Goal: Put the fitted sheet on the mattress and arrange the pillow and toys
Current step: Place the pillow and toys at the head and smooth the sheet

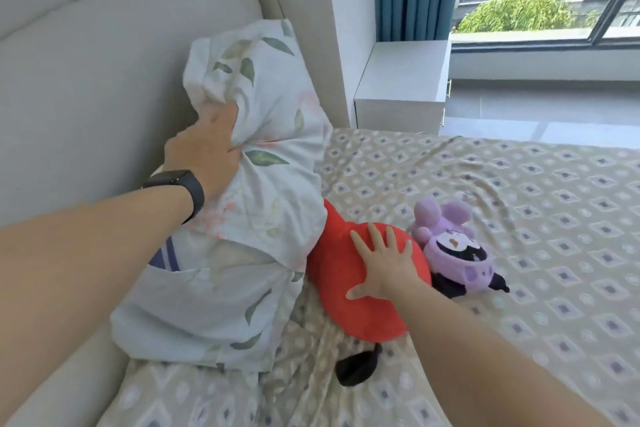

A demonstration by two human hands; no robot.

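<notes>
On the fitted sheet (485, 184), hands grip pillow (256, 149), press red toy (346, 270).

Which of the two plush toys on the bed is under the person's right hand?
The red plush toy: the right hand lies flat on it. The purple plush toy beside it is untouched.

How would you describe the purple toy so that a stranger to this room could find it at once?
Start at the padded headboard, where the left hand grips a leaf-print pillow. On the sheet beside it lies a red plush under the right hand. The purple toy touches its window side: small, long-eared, black-faced.
</notes>
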